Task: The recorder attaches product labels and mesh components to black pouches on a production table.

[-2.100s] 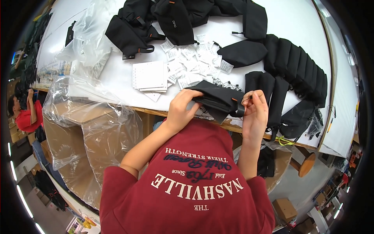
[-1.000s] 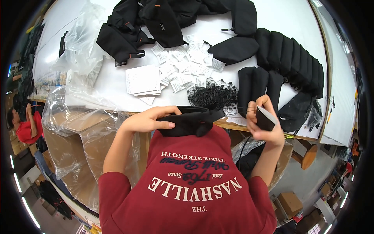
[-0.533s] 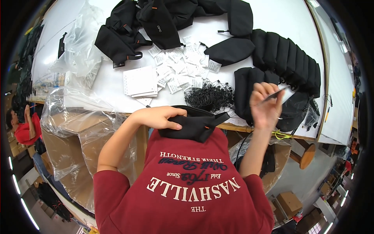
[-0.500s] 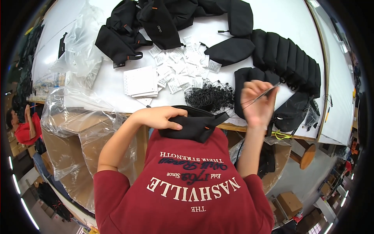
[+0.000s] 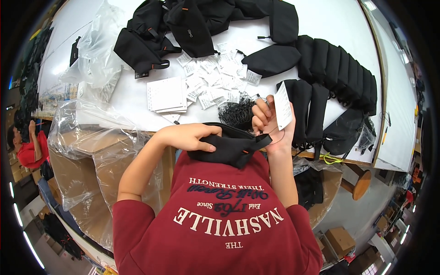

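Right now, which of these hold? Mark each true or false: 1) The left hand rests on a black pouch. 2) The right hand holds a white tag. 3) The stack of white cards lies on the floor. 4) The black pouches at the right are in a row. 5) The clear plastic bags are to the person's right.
1) True: the left hand lies on the black pouch held against the chest.
2) True: the right hand holds up a white tag.
3) False: the stack of white cards lies on the table.
4) True: the row of pouches stands side by side.
5) False: the clear plastic bags are to the left.
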`<move>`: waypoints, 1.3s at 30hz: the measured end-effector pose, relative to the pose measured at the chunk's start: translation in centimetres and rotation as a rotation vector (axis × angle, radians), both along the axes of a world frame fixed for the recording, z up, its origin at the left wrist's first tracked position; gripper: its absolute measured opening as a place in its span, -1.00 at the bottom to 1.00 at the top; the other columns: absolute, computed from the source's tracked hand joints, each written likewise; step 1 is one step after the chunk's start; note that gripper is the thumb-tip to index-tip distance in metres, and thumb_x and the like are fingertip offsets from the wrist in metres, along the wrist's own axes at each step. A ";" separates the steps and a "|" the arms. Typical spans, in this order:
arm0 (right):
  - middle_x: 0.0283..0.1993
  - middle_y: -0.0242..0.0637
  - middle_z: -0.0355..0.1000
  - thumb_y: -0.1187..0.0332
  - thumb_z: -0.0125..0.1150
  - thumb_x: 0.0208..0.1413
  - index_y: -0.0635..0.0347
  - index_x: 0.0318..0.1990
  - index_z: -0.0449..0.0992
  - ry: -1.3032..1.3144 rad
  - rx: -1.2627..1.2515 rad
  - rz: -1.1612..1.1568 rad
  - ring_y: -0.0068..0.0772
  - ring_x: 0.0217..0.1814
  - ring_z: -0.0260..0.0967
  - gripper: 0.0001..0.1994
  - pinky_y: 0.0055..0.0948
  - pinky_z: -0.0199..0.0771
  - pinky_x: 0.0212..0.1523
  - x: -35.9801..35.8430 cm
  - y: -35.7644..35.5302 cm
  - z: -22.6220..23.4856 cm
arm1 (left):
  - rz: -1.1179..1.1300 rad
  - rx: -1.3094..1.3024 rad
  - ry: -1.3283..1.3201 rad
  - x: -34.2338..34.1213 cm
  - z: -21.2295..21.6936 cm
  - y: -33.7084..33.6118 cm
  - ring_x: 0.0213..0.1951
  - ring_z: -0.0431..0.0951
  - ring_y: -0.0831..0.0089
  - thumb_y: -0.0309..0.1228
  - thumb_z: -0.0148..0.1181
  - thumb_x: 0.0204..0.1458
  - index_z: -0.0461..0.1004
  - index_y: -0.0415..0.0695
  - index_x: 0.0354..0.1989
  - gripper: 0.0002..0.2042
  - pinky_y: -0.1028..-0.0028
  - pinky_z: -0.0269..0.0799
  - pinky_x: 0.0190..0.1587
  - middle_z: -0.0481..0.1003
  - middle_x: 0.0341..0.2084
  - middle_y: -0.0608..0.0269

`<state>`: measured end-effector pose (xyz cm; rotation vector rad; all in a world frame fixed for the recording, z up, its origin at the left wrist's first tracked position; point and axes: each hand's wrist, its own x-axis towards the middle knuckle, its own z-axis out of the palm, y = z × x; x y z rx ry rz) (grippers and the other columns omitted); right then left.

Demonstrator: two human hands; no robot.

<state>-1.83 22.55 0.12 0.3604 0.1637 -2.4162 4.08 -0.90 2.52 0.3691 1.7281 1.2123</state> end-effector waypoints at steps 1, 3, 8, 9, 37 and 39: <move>-0.59 -0.41 -0.02 0.15 -0.12 0.17 0.29 -0.38 0.33 -0.041 0.095 -0.024 -0.55 -0.61 -0.11 -0.67 -0.55 -0.07 -0.65 -0.5 0.1 0.5 | 0.025 0.002 0.017 0.1 0.3 -0.3 -0.45 0.34 0.45 -0.30 0.13 0.09 0.29 -0.18 -0.22 -0.76 0.43 0.26 -0.37 0.39 -0.53 0.20; -0.59 -0.41 0.04 0.17 -0.11 0.17 0.22 -0.40 0.36 0.039 0.285 -0.037 -0.54 -0.64 -0.08 -0.70 -0.54 -0.07 -0.65 -1.3 0.9 0.8 | 0.096 0.039 0.074 0.5 0.8 -1.0 -0.50 0.36 0.43 -0.26 0.13 0.10 0.26 -0.17 -0.21 -0.73 0.42 0.25 -0.40 0.41 -0.57 0.19; -0.64 -0.67 0.10 0.22 0.07 0.21 0.11 -0.44 0.41 0.195 0.880 -0.104 -0.75 -0.68 -0.14 -0.77 -0.64 -0.25 -0.66 -2.1 1.2 2.5 | 0.140 -0.001 0.133 0.6 3.8 -1.9 -0.49 0.45 0.29 -0.27 0.12 0.11 0.31 -0.16 -0.19 -0.75 0.40 0.32 -0.38 0.45 -0.57 0.14; -0.64 -0.72 0.08 0.29 0.16 0.19 0.08 -0.54 0.41 0.310 0.879 -0.108 -0.86 -0.64 -0.17 -0.75 -0.65 -0.31 -0.63 -2.0 1.2 3.5 | 0.158 -0.033 0.217 0.8 4.2 -1.7 -0.43 0.46 0.29 -0.29 0.15 0.09 0.35 -0.16 -0.22 -0.77 0.39 0.34 -0.34 0.46 -0.47 0.12; -0.64 -0.35 0.18 0.30 0.45 -0.17 0.29 -0.48 0.56 1.470 1.335 0.608 -0.55 -0.66 0.07 -0.76 -0.48 0.04 -0.62 2.1 -0.6 6.3 | 0.547 -0.665 1.016 -4.6 -6.5 -5.3 -0.19 0.42 0.30 -0.32 0.33 -0.15 0.45 -0.12 -0.31 -0.74 0.35 0.23 -0.04 0.47 -0.39 0.25; -0.64 -0.35 0.18 0.31 0.44 -0.16 0.29 -0.48 0.56 1.478 1.337 0.614 -0.53 -0.66 0.10 -0.77 -0.48 0.05 -0.63 2.2 -0.5 6.4 | 0.585 -0.679 0.972 -4.7 -5.2 -5.0 -0.20 0.45 0.34 -0.36 0.32 -0.13 0.47 -0.13 -0.33 -0.78 0.37 0.26 -0.04 0.49 -0.41 0.24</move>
